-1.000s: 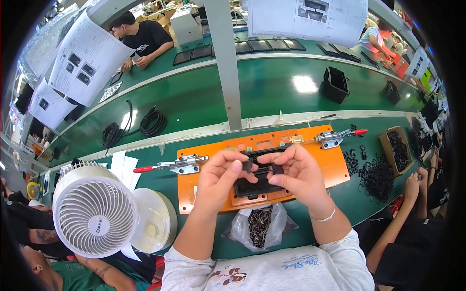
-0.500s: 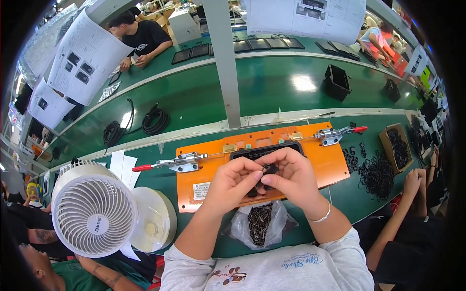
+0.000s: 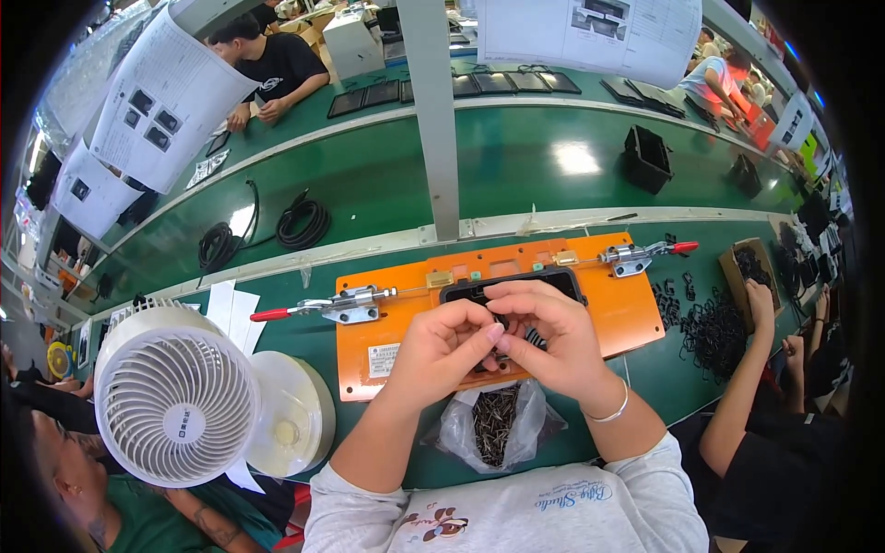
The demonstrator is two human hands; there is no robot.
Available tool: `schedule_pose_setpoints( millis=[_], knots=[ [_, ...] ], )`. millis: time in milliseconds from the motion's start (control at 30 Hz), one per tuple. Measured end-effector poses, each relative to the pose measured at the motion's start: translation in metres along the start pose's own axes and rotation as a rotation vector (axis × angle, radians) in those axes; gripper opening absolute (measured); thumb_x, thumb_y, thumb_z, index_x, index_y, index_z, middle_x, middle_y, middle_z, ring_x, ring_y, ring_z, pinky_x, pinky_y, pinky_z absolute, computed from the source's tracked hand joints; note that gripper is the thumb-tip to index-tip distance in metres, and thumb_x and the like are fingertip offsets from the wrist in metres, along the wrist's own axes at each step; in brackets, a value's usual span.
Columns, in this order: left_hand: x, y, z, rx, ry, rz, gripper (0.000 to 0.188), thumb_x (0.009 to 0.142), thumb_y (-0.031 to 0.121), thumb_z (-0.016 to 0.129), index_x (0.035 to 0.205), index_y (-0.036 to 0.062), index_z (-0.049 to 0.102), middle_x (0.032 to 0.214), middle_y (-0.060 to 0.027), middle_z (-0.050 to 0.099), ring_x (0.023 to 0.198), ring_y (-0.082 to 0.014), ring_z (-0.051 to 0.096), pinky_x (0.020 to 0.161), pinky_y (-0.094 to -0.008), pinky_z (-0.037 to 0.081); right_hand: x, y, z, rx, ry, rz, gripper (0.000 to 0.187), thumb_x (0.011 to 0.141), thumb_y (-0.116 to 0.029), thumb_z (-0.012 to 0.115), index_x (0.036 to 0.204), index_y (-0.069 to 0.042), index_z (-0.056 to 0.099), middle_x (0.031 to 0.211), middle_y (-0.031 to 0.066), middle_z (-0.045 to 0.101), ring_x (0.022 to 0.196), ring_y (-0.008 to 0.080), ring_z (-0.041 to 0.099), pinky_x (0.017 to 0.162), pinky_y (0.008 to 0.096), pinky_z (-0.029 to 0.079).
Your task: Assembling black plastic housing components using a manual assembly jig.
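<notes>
My left hand (image 3: 445, 348) and my right hand (image 3: 556, 346) meet fingertip to fingertip, both closed in a pinch. Between them shows a small black part (image 3: 518, 326), mostly covered by the fingers, so its exact kind is hidden. Just beyond my hands lies a black rectangular housing (image 3: 575, 280), seated in an orange fixture plate (image 3: 636, 318). Red-handled toggle clamps flank it, one on the left (image 3: 355, 305) and one on the right (image 3: 631, 261). Below my wrists, a clear plastic bag (image 3: 455, 433) holds many small screws (image 3: 496, 426).
A white fan (image 3: 180, 415) stands left of the fixture, with papers (image 3: 230, 313) behind it. To the right lie a heap of black clips (image 3: 714, 336) and a cardboard box (image 3: 736, 288), where another person's hand (image 3: 760, 302) reaches. A metal post (image 3: 430, 129) rises behind the fixture.
My fingers have shifted slightly around the black part, and less of it shows. At the right, another person's hand has moved up to the cardboard box.
</notes>
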State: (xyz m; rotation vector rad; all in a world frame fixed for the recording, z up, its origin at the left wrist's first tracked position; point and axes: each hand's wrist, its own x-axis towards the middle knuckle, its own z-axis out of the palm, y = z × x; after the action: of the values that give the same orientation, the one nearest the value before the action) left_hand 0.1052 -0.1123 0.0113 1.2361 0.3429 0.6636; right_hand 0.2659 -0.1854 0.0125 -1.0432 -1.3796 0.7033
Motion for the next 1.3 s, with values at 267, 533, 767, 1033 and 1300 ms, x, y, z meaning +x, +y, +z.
schedule_pose_setpoints(
  millis=[267, 533, 767, 1033, 1300],
  knots=[
    [-0.002, 0.012, -0.006, 0.119, 0.051, 0.021, 0.018, 0.089, 0.001, 0.058, 0.107, -0.0029, 0.059, 0.088, -0.0089, 0.065, 0.071, -0.0092, 0.060, 0.056, -0.0188, 0.046, 0.012, 0.017, -0.035, -0.006, 0.252, 0.119, 0.021, 0.079, 0.005, 0.064, 0.100, 0.001, 0.062, 0.092, 0.0042, 0.062, 0.079, 0.0106, 0.060, 0.072, 0.0225, 0.050],
    [-0.004, 0.021, -0.024, 0.106, 0.125, 0.168, 0.032, 0.081, -0.008, 0.063, 0.111, -0.0022, 0.056, 0.100, -0.0119, 0.064, 0.089, -0.0149, 0.063, 0.073, -0.0237, 0.050, 0.053, 0.033, -0.076, -0.550, 0.042, 0.278, 0.011, 0.075, 0.009, 0.066, 0.084, 0.006, 0.063, 0.077, 0.0085, 0.066, 0.071, 0.0134, 0.064, 0.067, 0.0245, 0.052],
    [-0.003, 0.024, -0.027, 0.139, 0.114, 0.227, 0.039, 0.080, -0.012, 0.061, 0.116, -0.0026, 0.054, 0.117, -0.0143, 0.061, 0.098, -0.0181, 0.063, 0.087, -0.0276, 0.049, 0.056, 0.036, -0.085, -0.679, -0.028, 0.250, 0.011, 0.073, 0.008, 0.069, 0.082, 0.005, 0.064, 0.077, 0.0093, 0.066, 0.071, 0.0148, 0.063, 0.067, 0.0269, 0.051],
    [-0.002, 0.024, -0.021, 0.140, 0.157, 0.202, 0.038, 0.078, -0.008, 0.065, 0.115, -0.0016, 0.056, 0.093, -0.0092, 0.065, 0.093, -0.0197, 0.065, 0.076, -0.0256, 0.050, 0.064, 0.034, -0.088, -0.609, -0.080, 0.324, 0.010, 0.072, 0.008, 0.070, 0.081, 0.005, 0.064, 0.074, 0.0107, 0.066, 0.069, 0.0151, 0.063, 0.065, 0.0269, 0.051],
    [-0.003, 0.025, -0.023, 0.149, 0.151, 0.196, 0.037, 0.080, -0.007, 0.064, 0.115, -0.0018, 0.056, 0.094, -0.0092, 0.065, 0.093, -0.0190, 0.065, 0.073, -0.0247, 0.050, 0.072, 0.042, -0.092, -0.590, -0.121, 0.316, 0.012, 0.068, 0.002, 0.073, 0.078, 0.003, 0.066, 0.071, 0.0142, 0.067, 0.066, 0.0226, 0.066, 0.062, 0.0308, 0.051]
  ],
)
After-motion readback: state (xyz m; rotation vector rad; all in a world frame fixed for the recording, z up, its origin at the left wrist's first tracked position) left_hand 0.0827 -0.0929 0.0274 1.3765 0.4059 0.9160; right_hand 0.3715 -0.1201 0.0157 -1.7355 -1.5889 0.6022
